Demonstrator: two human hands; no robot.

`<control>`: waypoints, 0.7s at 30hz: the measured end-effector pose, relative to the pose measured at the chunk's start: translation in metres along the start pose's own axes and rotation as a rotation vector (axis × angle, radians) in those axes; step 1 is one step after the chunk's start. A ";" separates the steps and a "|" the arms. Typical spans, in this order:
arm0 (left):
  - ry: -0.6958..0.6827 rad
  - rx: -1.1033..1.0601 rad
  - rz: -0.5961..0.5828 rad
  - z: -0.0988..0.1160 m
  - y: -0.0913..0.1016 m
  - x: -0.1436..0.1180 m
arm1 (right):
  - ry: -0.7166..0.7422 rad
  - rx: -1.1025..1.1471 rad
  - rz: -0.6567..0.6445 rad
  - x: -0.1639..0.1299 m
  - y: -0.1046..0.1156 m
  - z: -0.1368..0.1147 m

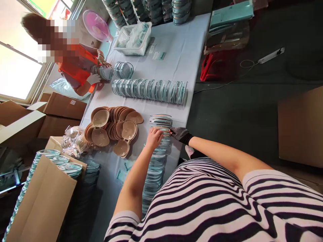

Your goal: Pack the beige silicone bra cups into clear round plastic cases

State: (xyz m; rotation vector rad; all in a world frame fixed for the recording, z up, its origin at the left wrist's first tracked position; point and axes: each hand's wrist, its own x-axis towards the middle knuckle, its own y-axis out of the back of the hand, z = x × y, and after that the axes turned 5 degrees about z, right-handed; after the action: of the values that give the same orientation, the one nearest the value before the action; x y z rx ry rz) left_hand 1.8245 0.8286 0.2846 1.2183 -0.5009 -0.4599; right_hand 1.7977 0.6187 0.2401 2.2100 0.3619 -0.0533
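A long row of clear round plastic cases (153,174) with teal inserts runs along the table edge in front of me. My left hand (155,137), bare, has its fingers closed on the near rim of one plastic case (164,130) in that row. From the other side my right hand (179,133), in a dark dotted glove, pinches the edge of the same case. A tan layer shows under its clear lid. Left of my hands lie rows of tan stick-on bra cups (128,130), nested in one another.
Another row of cases (148,90) lies across the table (176,43). A co-worker in an orange vest (78,60) handles cases at the far left. A white basket (133,40) holds plastic bags. Cartons (40,201) stand left, and a red stool (208,67) is beyond the right edge.
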 end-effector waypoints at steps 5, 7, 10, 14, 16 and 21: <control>0.131 -0.018 0.063 -0.006 0.001 -0.002 | 0.002 -0.050 0.075 -0.009 -0.003 -0.001; 0.127 -0.023 0.017 -0.006 0.002 0.003 | 0.078 -0.103 0.133 -0.005 0.003 -0.005; 0.162 -0.049 0.041 0.005 -0.001 0.007 | 0.200 -0.096 0.284 0.004 0.003 -0.012; 0.218 -0.134 0.058 0.018 -0.009 0.013 | 0.371 -0.101 0.319 0.016 -0.020 -0.013; 0.290 -0.159 0.080 0.016 -0.007 0.011 | 0.405 -0.129 0.330 0.021 -0.030 -0.008; 0.459 -0.235 0.223 0.023 0.028 -0.071 | 0.433 -0.217 0.358 0.015 -0.019 -0.002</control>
State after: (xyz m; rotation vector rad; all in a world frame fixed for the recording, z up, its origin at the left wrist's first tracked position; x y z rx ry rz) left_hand 1.7557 0.8608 0.3096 0.9858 -0.1782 -0.0392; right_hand 1.8062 0.6351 0.2245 2.0257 0.1890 0.6363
